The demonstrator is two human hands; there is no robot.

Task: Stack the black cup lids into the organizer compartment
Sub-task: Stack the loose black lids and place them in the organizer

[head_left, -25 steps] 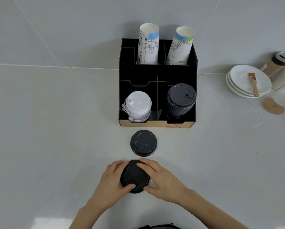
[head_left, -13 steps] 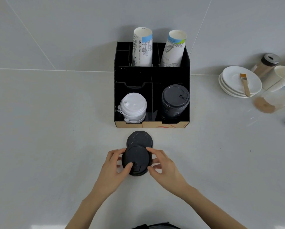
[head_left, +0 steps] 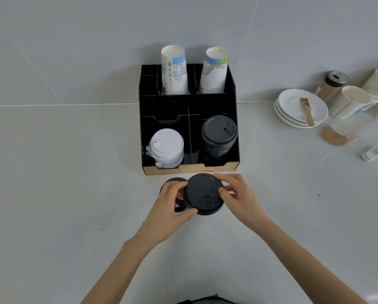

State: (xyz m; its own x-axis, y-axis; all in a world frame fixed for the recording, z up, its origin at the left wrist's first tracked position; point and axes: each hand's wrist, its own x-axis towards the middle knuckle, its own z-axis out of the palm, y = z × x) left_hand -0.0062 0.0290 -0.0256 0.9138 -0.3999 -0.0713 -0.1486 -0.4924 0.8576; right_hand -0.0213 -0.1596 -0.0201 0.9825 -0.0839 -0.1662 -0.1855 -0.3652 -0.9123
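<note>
You have the lid (head_left: pixel 203 195) pinched flat at its rim by both hands, left (head_left: pixel 169 207) and right (head_left: pixel 238 195); the black stack (head_left: pixel 218 137) sits straight ahead, slightly right, nearer your right hand.

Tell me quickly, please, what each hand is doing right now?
Left hand: holding the black lid by its left edge.
Right hand: holding the same lid's right edge.

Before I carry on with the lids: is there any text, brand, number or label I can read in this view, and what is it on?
No text is legible here.
Paper cup stacks: printed line drawings and small marks, too small to read.
Organizer front edge: red print, blurred and partly hidden.
Cup at the far right: dark print, blurred.
Held black lid: moulded marks only, no readable letters.
</note>
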